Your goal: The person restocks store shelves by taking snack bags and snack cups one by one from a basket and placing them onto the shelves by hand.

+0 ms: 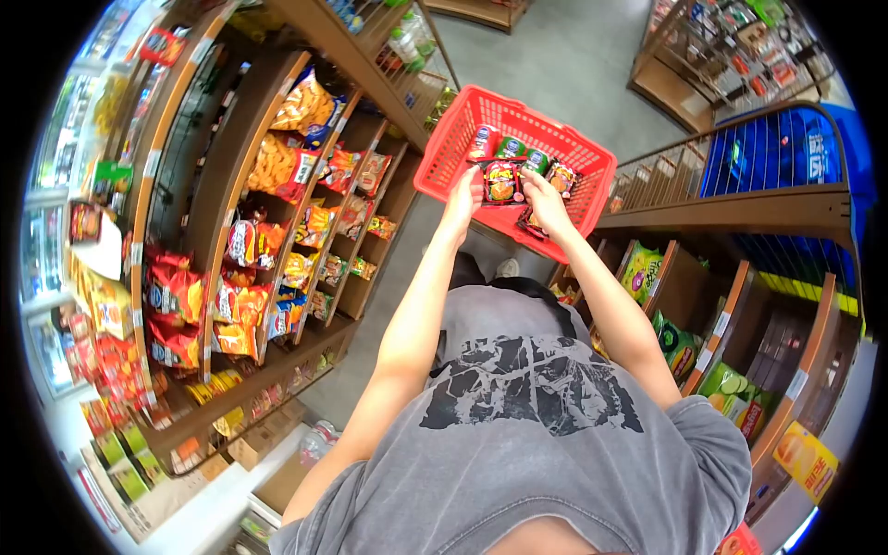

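Observation:
A red shopping basket [450, 139] is right in front of my body. My left hand [465, 194] and my right hand [544, 196] reach over its near side. Between them is a black, red and yellow snack packet [502, 182], with fingers closed on its left and right edges. Behind it in the basket lie a red packet [483, 142] and two green packets [510, 148]. A dark patterned packet [561, 177] is just right of my right hand, and another dark packet [531, 223] lies partly hidden below that hand. What supports the basket is not visible.
Shelves [301, 217] of bagged chips and snacks rise on the left. On the right stand more shelves [721, 319] with green snack bags, and a wire rack [772, 157] holding large blue packages. Grey floor [546, 55] stretches ahead between them. A display stand [731, 60] is at the far right.

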{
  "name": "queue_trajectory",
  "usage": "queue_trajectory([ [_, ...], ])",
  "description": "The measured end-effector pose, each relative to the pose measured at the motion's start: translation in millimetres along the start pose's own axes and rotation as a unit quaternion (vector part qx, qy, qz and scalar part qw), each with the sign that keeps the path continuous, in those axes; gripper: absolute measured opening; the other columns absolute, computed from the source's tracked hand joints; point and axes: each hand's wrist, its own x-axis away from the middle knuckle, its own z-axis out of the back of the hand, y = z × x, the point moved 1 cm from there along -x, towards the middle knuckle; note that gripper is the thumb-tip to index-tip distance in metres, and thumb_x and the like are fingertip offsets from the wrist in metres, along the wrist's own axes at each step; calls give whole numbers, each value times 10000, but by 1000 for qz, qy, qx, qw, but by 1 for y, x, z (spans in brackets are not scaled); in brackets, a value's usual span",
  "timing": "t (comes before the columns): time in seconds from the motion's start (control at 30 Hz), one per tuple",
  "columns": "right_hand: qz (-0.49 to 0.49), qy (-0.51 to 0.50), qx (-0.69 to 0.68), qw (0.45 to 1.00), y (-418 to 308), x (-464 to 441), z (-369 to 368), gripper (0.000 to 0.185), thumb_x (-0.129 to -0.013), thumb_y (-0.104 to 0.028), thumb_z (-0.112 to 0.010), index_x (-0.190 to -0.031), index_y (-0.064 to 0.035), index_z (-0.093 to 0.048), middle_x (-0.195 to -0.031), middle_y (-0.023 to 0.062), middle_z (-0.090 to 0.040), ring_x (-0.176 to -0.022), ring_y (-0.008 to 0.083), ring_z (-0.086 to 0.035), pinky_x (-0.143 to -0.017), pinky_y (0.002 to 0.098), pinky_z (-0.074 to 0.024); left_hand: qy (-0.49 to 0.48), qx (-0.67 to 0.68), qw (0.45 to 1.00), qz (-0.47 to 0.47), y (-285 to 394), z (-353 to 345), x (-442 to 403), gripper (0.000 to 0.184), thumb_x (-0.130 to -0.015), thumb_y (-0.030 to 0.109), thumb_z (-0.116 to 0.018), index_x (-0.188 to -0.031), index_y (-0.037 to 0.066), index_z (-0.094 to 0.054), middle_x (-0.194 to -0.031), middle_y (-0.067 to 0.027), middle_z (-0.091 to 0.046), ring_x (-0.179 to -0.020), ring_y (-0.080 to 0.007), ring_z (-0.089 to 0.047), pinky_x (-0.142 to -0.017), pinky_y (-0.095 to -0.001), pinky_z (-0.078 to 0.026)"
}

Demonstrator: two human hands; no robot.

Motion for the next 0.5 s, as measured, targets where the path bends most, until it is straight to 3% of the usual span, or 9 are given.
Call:
queue_trajectory([
  [0.1, 45, -22, 107, 993, -14, 2, -19, 424, -994, -110, -450, -1400, 12, -456, -1322, 135, -573, -1185, 194, -550, -1015, 301, -420, 60, 45, 997, -24, 1, 17, 12, 619, -970, 554, -403, -1437, 150, -448, -1229, -181, -575, -1134, -239, -526, -1001, -385, -392],
  [0.13, 20, -41, 97, 994, -37, 10, -29, 437, -985, -101, -455, -1402, 29, -442, -1381, 171, -533, -1269, 223, -508, -1070, 319, -384, 65, 48, 996, -26, 7, 22, 20, 615, -976, 544, -398, -1452, 155, -426, -1249, -166, -576, -1171, -233, -516, -1022, -389, -365],
  [0.23, 48, -77, 122, 988, -55, 13, -52, 438, -981, -96, -461, -1399, 33, -442, -1387, 165, -529, -1266, 218, -509, -1067, 319, -385, 73, 69, 994, -42, 25, 37, 45, 598, -986, 506, -384, -1467, 152, -404, -1279, -145, -571, -1188, -231, -513, -1030, -385, -352],
  [0.3, 60, -95, 128, 985, -55, 6, -68, 453, -971, -78, -470, -1409, 31, -428, -1384, 162, -532, -1268, 220, -507, -1074, 319, -379, 79, 78, 992, -58, 37, 48, 61, 568, -984, 403, -358, -1477, 122, -384, -1292, -130, -577, -1174, -214, -526, -1028, -388, -352],
  [0.37, 40, -111, 24, 993, -62, 5, -94, 455, -968, -71, -462, -1410, 32, -423, -1385, 165, -528, -1275, 225, -500, -1069, 317, -383, 82, 80, 990, -88, 31, 70, 65, 597, -990, 453, -323, -1502, 148, -345, -1390, -204, -469, -1295, -304, -442, -1122, -455, -298],
  [0.5, 91, -159, 98, 978, -88, 12, -146, 461, -950, -39, -445, -1404, 39, -419, -1330, 152, -557, -1062, 188, -601, -985, 313, -441, 127, 112, 980, -104, 55, 107, 105, 604, -986, 468, -340, -1508, 165, -337, -1439, -217, -408, -1302, -309, -433, -1131, -453, -287],
])
